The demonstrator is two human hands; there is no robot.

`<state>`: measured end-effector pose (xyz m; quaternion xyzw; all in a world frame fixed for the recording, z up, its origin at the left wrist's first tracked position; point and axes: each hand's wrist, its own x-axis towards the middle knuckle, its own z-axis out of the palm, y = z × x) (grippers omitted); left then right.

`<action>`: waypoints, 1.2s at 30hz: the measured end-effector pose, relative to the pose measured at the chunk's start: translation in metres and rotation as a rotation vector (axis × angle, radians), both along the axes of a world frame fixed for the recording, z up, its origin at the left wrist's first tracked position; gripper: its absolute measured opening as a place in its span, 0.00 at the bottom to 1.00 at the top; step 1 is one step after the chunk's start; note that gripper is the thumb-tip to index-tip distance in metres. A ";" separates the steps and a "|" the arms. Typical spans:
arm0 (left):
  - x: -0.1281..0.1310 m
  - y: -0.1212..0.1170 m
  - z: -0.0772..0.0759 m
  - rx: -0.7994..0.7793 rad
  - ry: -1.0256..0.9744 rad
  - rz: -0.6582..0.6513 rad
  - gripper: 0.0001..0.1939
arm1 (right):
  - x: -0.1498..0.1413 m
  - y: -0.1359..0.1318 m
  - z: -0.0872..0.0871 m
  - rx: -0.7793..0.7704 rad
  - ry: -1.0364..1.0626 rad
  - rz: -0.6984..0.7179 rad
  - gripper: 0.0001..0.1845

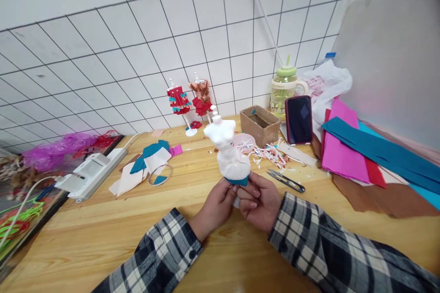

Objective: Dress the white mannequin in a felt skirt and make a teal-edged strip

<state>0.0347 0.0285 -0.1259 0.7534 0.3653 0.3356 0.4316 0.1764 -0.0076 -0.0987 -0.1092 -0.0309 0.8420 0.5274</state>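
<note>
A small white dress form stands nearly upright in front of me, with a strip of teal crepe paper round its lower edge. My left hand is closed, thumb and fingers pinching the strip at its left underside. On the other side my right hand is closed too, its fingertips pressed to the strip's right end. Below the strip, the form's stand is mostly hidden by my fingers. Thread snips lie on the table just beyond my right hand.
Two miniature forms in red dresses stand behind. A cardboard box, paper scraps, a phone and a lidded jug are at back right. Coloured crepe paper lies right. A power strip and tape ring lie left.
</note>
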 end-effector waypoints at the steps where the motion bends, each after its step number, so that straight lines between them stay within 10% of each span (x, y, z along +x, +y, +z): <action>1: 0.001 0.000 0.000 -0.043 -0.024 0.004 0.12 | -0.001 0.000 0.000 -0.020 -0.018 -0.011 0.16; 30: -0.003 0.006 0.002 0.023 0.079 0.135 0.12 | -0.004 -0.005 0.000 -0.023 -0.086 -0.011 0.22; 36: -0.003 0.007 0.004 0.000 0.036 0.204 0.13 | -0.002 -0.005 -0.002 0.069 -0.025 0.226 0.10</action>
